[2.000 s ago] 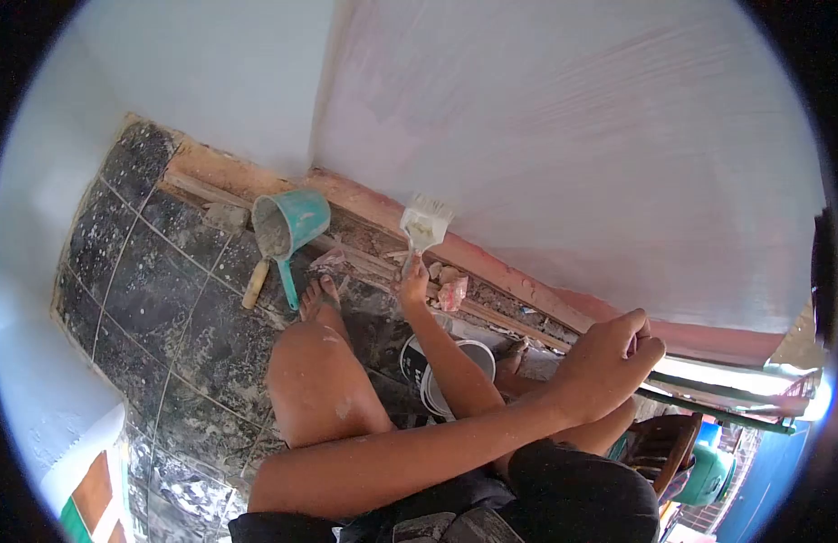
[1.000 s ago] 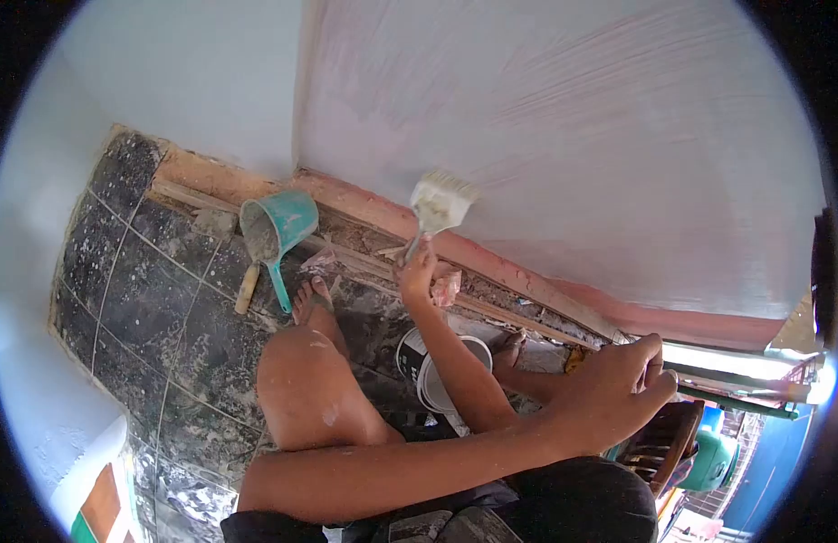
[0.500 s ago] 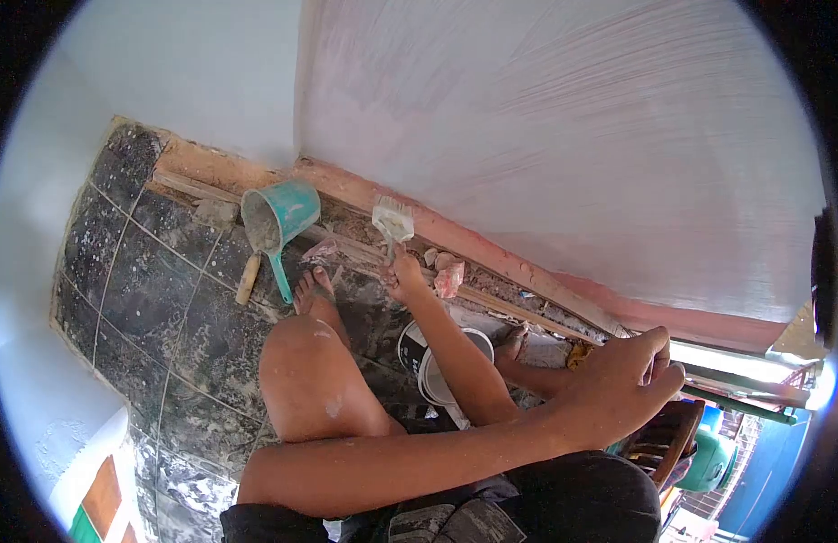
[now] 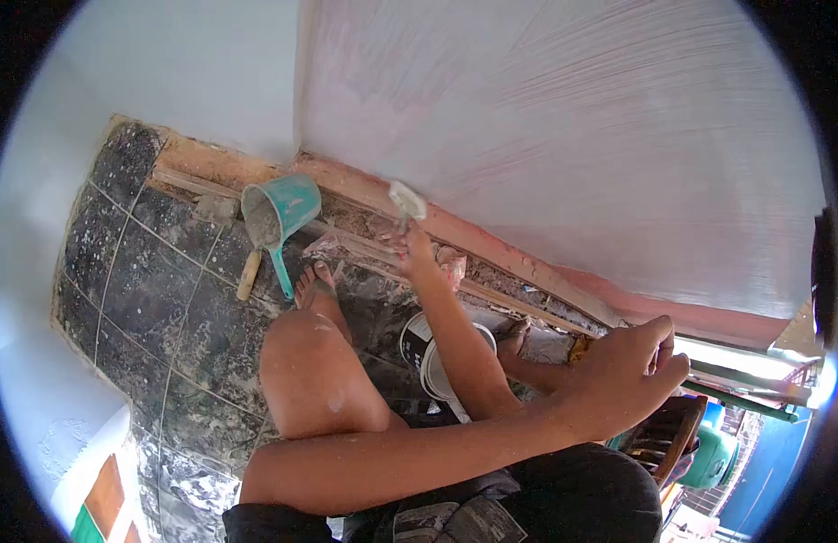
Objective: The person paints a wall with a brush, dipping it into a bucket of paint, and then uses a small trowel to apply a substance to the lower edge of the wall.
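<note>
My right hand is closed around the handle of a wide paintbrush, its head coated in white. The brush head overlaps the bottom edge of the wall, whose whitish coat is streaked with pink. My left forearm crosses in front of the right arm. At its end my left hand hangs bent at the wrist, fingers loosely curled in and thumb near the index finger; nothing shows in it. Under my right forearm stands a white bucket with a black label, partly hidden by the arm.
A green dipper with grey material inside lies tilted by the wall base. Beside it is a scraper with a wooden handle. A wooden strip and rubble run along the wall. Dark tiles cover the floor. A wooden chair stands at right.
My right hand has moved slightly up toward the wall, and the brush has turned so its head shows narrower. My left hand has barely moved.
</note>
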Demonstrator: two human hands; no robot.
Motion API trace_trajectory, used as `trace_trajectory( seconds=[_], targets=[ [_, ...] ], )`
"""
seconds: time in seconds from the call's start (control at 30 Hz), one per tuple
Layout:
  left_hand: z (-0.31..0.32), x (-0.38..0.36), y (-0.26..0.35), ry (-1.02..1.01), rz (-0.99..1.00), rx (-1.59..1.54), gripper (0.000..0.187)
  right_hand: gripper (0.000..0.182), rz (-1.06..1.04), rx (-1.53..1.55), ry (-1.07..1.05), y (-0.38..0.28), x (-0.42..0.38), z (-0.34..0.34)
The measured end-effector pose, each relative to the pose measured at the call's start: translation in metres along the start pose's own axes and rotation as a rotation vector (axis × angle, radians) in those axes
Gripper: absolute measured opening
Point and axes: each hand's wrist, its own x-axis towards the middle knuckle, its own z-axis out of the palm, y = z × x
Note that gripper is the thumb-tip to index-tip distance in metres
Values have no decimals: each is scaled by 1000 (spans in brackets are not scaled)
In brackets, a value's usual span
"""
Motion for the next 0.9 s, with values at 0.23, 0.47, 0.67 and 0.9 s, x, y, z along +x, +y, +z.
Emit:
trace_trajectory(
  seconds=[0.23,0.47,0.67,0.9],
  targets=[
    [3,-2,4,-24,7,-15,25,28,-25,31,-60,-6,-28,-24],
    [4,-2,-3,-9,6,1,26,28,10,18,-61,-25,-33,-2],
    [4,-1,4,5,27,-21,25,29,-30,-65,-32,-6,-70,-15],
    [7,-2,-3,-49,-13,8,25,29,38,1,-39,-29,-50,-13]
  ],
)
